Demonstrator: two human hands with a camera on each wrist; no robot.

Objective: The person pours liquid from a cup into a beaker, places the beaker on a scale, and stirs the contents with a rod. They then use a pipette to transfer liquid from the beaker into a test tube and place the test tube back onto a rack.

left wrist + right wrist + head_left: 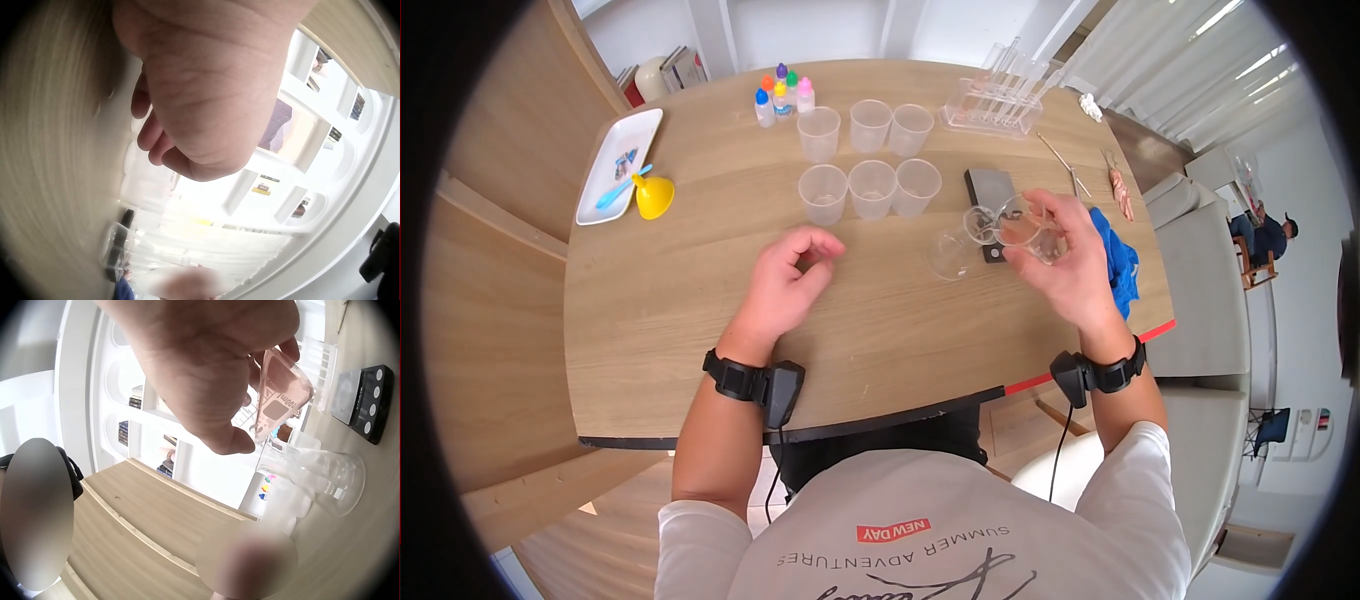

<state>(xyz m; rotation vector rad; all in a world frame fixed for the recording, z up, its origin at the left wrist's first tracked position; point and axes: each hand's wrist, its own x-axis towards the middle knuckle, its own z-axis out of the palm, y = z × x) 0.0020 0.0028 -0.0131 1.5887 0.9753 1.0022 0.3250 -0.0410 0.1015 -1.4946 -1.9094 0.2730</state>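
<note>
My right hand (pixel 1065 255) grips a clear glass beaker (pixel 1018 228), which is tilted to the left. In the right wrist view, printed graduation marks show on the beaker (pixel 281 394). Its lip is right at the mouth of a clear conical flask (pixel 948 258), which stands upright on the table. Whether liquid is inside the beaker I cannot tell. Just behind the flask lies a black digital scale (pixel 992 188) with a grey plate. My left hand (pixel 788 275) is above the table in front of the plastic cups, its fingers loosely curled and holding nothing.
Several clear plastic cups (pixel 872 188) stand in two rows mid-table. Behind them are small dropper bottles (pixel 781 97) with coloured caps. A test tube rack (pixel 990 108) is at the back right, a white tray (pixel 590 208) and yellow funnel (pixel 654 198) at left. Blue cloth (pixel 1115 262) lies right.
</note>
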